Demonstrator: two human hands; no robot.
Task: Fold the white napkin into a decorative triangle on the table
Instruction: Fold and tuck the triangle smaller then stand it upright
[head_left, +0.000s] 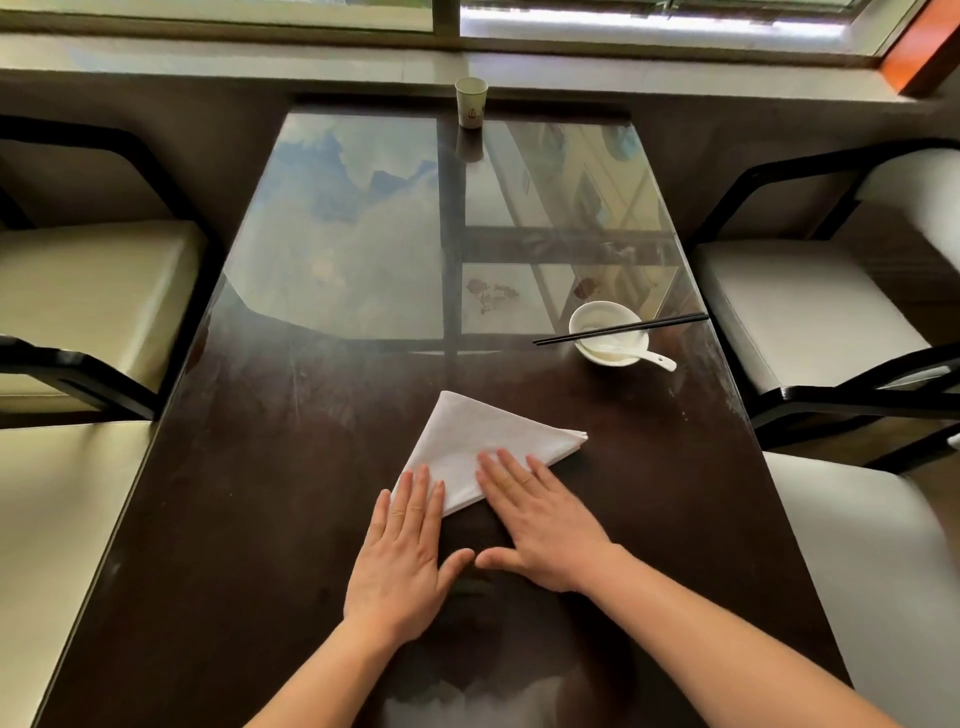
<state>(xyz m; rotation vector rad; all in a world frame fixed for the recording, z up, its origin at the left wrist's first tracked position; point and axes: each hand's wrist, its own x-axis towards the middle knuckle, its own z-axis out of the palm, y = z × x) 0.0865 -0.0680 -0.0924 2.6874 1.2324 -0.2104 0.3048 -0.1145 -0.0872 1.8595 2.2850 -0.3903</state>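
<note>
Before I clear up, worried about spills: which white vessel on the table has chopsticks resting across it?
The white ceramic bowl at the right edge; black chopsticks cross its rim. The paper cup stands bare.

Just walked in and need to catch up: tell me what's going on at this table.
A person is folding a white napkin on a dark table. It already lies as a flat triangle. Both hands are open and palm down: the left hand presses the near-left corner, the right hand the near edge. Off to the right sits a white bowl with a spoon in it and black chopsticks across its rim. A paper cup stands at the far end.
</note>
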